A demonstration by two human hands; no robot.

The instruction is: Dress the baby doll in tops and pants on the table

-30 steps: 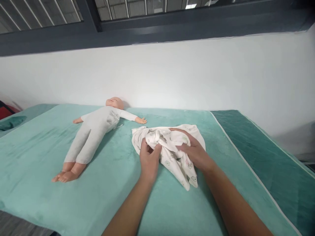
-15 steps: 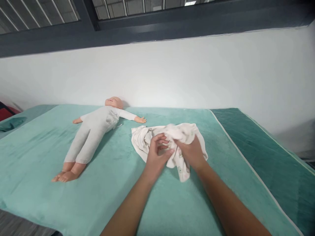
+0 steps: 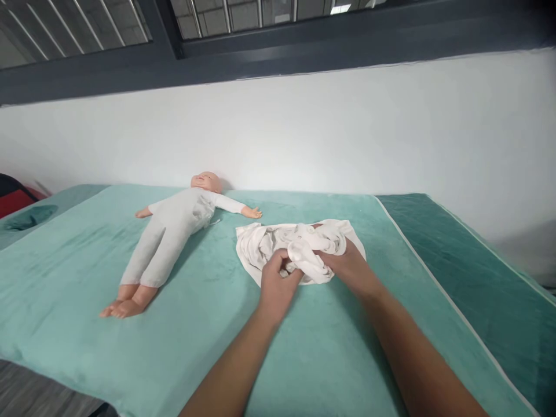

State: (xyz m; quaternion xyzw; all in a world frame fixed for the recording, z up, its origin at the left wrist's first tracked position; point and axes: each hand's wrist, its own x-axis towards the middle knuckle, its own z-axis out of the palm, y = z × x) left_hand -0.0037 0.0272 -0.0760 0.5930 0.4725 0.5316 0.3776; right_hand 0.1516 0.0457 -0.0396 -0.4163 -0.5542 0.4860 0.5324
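A white baby garment (image 3: 269, 243) with small round fasteners lies bunched up on the green cover, its folds gathered between my hands. My right hand (image 3: 345, 266) is closed round the bunched fabric on its right side, some fingers hidden inside the folds. At the front edge, my left hand (image 3: 280, 284) has its thumb and curled fingers closed on a rolled part of the cloth. To the left a baby doll (image 3: 180, 211) in a white long-sleeved suit lies on its back with arms spread.
A light green cover (image 3: 195, 359) lies over the bed, with a darker green strip (image 3: 469, 260) on the right. Behind stands a white wall (image 3: 304, 133) under a dark window frame (image 3: 282, 55). A red and black item (image 3: 15, 200) sits at the far left.
The printed flap that hung toward me is gathered up into the bunch. My left hand has closed from loosely curled fingers onto the fabric. The view has shifted slightly.
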